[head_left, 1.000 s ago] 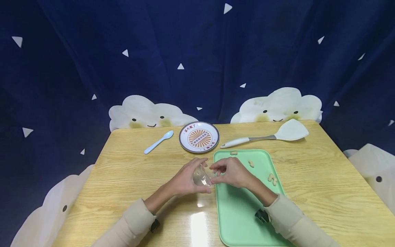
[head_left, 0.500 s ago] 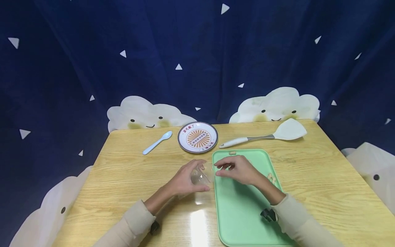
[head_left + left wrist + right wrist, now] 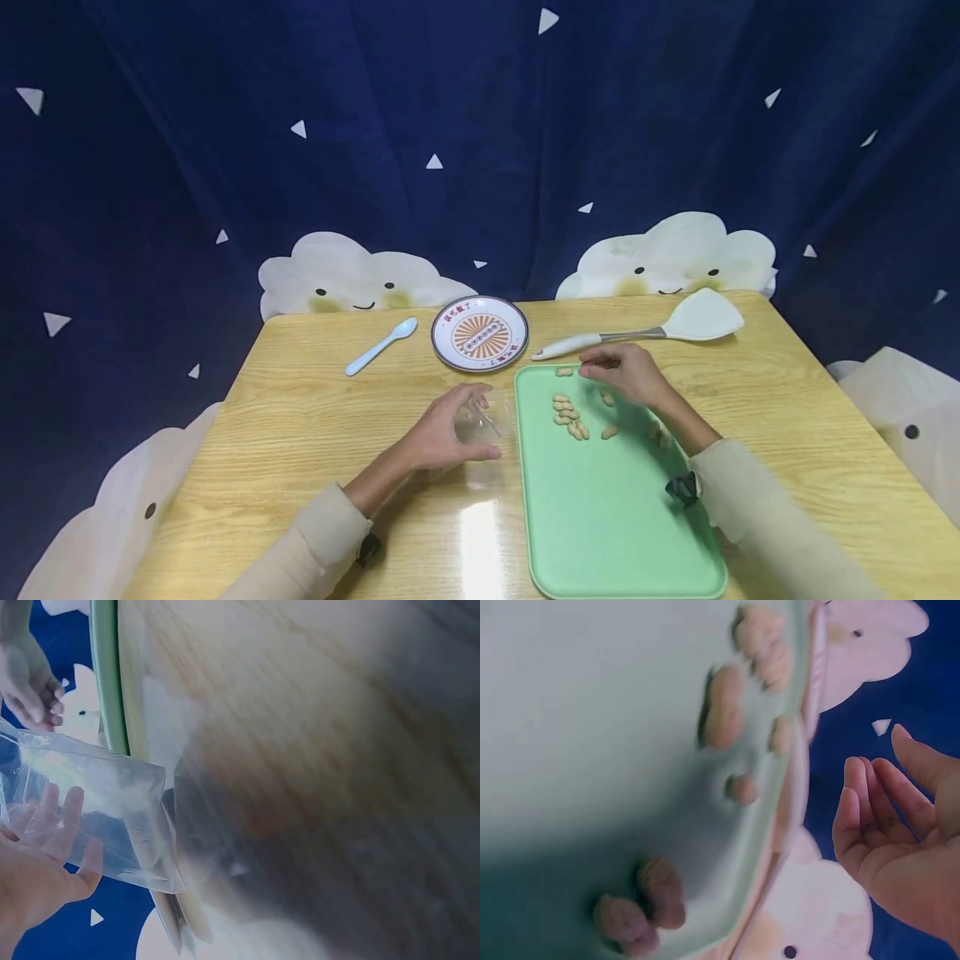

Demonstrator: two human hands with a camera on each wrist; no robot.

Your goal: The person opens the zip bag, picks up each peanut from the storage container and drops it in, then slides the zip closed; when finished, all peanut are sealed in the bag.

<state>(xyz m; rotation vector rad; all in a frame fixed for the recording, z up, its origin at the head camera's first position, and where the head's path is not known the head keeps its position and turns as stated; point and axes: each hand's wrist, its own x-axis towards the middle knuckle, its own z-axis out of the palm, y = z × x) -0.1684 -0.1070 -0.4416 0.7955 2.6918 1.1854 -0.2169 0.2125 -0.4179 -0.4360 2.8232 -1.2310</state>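
Note:
My left hand (image 3: 442, 429) holds a clear, thin-walled plastic bag (image 3: 127, 799) above the table, left of the tray. Thumb and fingers curve around it, and in the left wrist view the fingers show through the plastic. Over the far end of the green tray (image 3: 600, 517) is my right hand (image 3: 626, 371). Its fingers (image 3: 889, 810) are loosely bent with nothing between them. Several peanuts (image 3: 567, 414) lie clustered at the tray's left. Another peanut (image 3: 564, 372) sits by the far rim close to my right fingertips. More peanuts (image 3: 660, 435) lie along the right side, partly behind my forearm.
Behind the tray lies a spatula (image 3: 637, 336) with a white blade. A round patterned plate (image 3: 481, 333) stands at the back middle, with a light blue spoon (image 3: 382, 346) to its left. A dark blue curtain (image 3: 480, 150) hangs behind the wooden table (image 3: 315, 417).
My right hand has moved from beside the bag rightward and toward the tray's far end, uncovering the peanut cluster. The left hand, still holding the bag, has shifted slightly left.

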